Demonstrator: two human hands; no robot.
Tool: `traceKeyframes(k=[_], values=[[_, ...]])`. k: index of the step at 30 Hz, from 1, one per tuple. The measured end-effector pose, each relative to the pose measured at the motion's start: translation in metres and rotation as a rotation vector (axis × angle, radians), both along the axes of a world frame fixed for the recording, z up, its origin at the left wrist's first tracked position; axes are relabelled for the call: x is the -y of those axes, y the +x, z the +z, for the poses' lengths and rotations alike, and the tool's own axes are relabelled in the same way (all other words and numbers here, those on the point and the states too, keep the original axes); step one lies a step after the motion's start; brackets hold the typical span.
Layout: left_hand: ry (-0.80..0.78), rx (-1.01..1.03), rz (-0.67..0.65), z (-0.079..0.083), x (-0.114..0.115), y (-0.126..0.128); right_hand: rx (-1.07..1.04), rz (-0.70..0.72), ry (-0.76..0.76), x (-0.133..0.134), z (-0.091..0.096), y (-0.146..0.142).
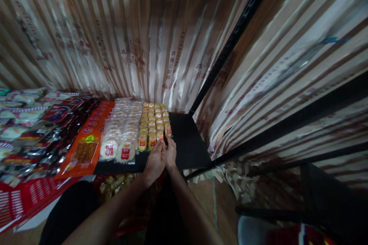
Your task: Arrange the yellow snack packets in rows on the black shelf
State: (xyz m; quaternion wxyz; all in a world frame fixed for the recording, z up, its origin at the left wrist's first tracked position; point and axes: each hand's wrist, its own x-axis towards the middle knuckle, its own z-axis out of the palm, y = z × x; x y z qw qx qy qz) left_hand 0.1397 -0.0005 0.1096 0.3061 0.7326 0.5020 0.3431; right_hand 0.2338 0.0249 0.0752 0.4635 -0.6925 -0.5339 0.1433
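Note:
At the front of several rows of small yellow wrapped packets (151, 122), my left hand (156, 160) and my right hand (171, 152) press close together. Their fingers are closed around the near end of a yellow packet with a red label (160, 135), largely covered by the fingers. The rows stand on a black shelf (188, 141). Just left of them lie two rows of clear-wrapped round pale cakes (125, 153) with red labels. An orange bag (84, 151) comes after those.
Dark and white packages (25, 122) fill the shelf's left part. Below it are a red basket (25, 201) and more gold-wrapped packets (117, 182). A black post (221, 61) rises at the shelf's back corner, before striped sheeting (129, 38).

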Motion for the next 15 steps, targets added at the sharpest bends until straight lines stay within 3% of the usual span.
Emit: traceKeyframes(k=[4, 7, 11, 15], values=[[0.064, 0.004, -0.005, 0.007, 0.021, -0.018, -0.007, -0.086, 0.065, 0.017, 0.007, -0.007], [0.078, 0.048, -0.051, 0.000, 0.046, -0.042, -0.149, -0.121, 0.116, 0.044, 0.012, -0.022], [-0.093, -0.051, -0.094, -0.031, 0.080, -0.084, -0.285, 0.071, 0.052, 0.091, 0.006, -0.051], [-0.343, -0.344, -0.028, -0.072, 0.100, -0.124, -0.092, 0.307, -0.233, 0.123, -0.024, -0.080]])
